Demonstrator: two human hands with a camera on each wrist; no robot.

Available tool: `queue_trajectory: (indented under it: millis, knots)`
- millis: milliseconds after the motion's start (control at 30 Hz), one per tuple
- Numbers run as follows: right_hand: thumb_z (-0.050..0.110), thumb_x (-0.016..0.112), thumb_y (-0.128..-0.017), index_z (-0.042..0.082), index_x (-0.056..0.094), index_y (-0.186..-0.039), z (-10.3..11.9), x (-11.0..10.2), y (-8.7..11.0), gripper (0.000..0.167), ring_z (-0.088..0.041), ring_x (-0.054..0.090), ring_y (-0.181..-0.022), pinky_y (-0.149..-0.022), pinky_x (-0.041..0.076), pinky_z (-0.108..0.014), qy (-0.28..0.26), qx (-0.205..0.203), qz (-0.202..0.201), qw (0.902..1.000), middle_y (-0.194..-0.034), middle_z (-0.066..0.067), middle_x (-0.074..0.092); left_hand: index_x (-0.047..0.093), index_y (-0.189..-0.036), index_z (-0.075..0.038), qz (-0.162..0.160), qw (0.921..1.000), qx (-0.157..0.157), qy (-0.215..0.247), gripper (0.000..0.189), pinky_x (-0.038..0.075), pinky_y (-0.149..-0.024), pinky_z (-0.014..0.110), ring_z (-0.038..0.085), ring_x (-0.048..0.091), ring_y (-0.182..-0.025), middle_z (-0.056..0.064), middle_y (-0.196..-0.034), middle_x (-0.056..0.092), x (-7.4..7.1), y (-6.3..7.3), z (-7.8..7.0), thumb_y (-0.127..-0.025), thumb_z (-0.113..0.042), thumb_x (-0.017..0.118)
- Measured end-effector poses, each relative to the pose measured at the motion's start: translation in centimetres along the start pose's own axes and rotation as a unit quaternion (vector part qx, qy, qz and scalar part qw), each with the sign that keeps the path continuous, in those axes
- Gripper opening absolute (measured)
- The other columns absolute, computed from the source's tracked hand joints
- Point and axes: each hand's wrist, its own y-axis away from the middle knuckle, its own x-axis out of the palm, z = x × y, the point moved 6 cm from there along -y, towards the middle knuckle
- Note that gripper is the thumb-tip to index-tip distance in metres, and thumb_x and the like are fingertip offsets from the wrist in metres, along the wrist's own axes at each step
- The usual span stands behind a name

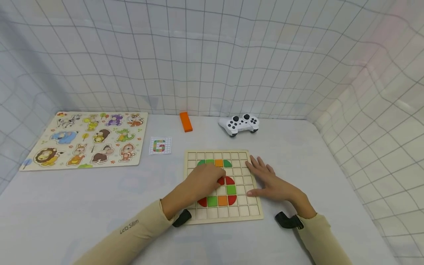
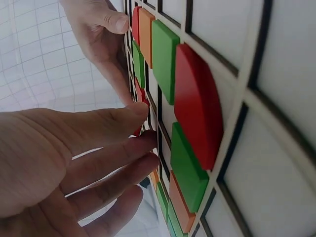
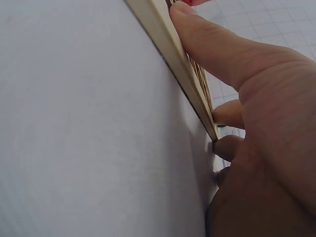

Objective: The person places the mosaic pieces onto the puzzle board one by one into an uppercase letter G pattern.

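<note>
A wooden grid board [image 1: 243, 210] lies on the table, with red, green and orange tiles set in some of its squares. My left hand [image 1: 204, 179] reaches over the board and covers part of the tile pattern. Its thumb and index finger pinch a red tile [image 1: 221, 180] beside a red rounded-corner tile [image 1: 230, 180]. In the left wrist view, red shows between the thumb [image 2: 133, 116] and index fingertip. My right hand [image 1: 269, 183] rests spread at the board's right edge, holding no tile. In the right wrist view, its thumb [image 3: 185, 12] lies on the board's rim.
A pattern card [image 1: 168, 145] lies beyond the board to the left. Farther left is an animal puzzle board [image 1: 89, 158]. An orange block [image 1: 186, 122] and a white game controller [image 1: 243, 126] sit at the back, before the gridded cloth wall [image 1: 215, 73].
</note>
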Motion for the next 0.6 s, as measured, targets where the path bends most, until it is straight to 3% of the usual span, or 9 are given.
queue_trajectory:
  millis: [100,233,433,600]
  knots:
    - [0.045,0.075,-0.087,0.014,0.016,-0.161,0.07,-0.02,-0.10,0.100,-0.033,-0.012,-0.155,-0.119,-0.007,-0.063,0.005,-0.001,0.000,1.0000,-0.169,-0.008,-0.003,0.075,-0.087,-0.013,-0.016,0.9998,0.006,-0.012,0.004,0.043,-0.065,0.026,0.015,0.052,-0.072,-0.003,-0.076,0.066,-0.26,0.09,-0.23,-0.087,-0.009,0.076]
    - [0.045,0.075,-0.088,0.013,0.016,-0.161,0.18,-0.03,-0.20,0.099,-0.033,-0.011,-0.155,-0.118,-0.006,-0.064,0.009,-0.003,-0.001,1.0000,-0.169,-0.009,-0.003,0.072,-0.073,-0.013,-0.027,0.9995,0.011,-0.013,0.016,0.039,-0.060,0.024,0.015,0.050,-0.068,-0.003,-0.068,0.059,-0.39,0.12,-0.32,-0.087,-0.004,0.074]
    - [0.044,0.075,-0.088,0.012,0.017,-0.161,0.22,0.03,-0.23,0.099,-0.034,-0.011,-0.155,-0.118,-0.005,-0.065,0.009,-0.004,-0.003,1.0000,-0.169,-0.010,-0.003,0.081,-0.085,-0.010,-0.040,0.9990,0.019,0.009,0.012,0.052,-0.071,0.026,0.015,0.061,-0.081,0.002,-0.088,0.074,-0.25,0.10,-0.10,-0.087,-0.001,0.073]
    - [0.043,0.076,-0.087,0.011,0.017,-0.161,0.25,0.01,-0.18,0.099,-0.035,-0.011,-0.155,-0.117,-0.005,-0.065,0.003,-0.002,-0.006,1.0000,-0.169,-0.011,-0.003,0.081,-0.092,-0.010,-0.039,0.9987,0.016,0.027,0.018,0.054,-0.073,0.026,0.015,0.063,-0.082,0.003,-0.093,0.075,-0.16,-0.13,0.00,-0.088,0.003,0.069]
